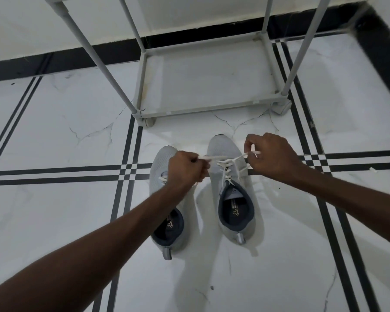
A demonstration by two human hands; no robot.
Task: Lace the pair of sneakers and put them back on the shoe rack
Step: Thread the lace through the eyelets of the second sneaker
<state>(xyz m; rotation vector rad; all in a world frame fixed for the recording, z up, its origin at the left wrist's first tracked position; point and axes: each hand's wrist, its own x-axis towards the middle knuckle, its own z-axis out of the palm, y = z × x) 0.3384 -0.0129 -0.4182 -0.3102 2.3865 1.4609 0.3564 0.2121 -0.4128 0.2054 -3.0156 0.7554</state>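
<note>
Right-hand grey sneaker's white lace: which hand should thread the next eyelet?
Probably right. The right hand pinches its lace end near the tip, clear of both shoes. The left hand grips its end while hanging over the other grey sneaker.

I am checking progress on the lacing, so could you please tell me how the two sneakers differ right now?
The right sneaker has its lace pulled taut sideways by both hands, left and right; the left sneaker is not being handled. The right sneaker shows fully; the left one is partly hidden by the forearm. Both are light grey, dark-lined, toes toward the rack.
</note>
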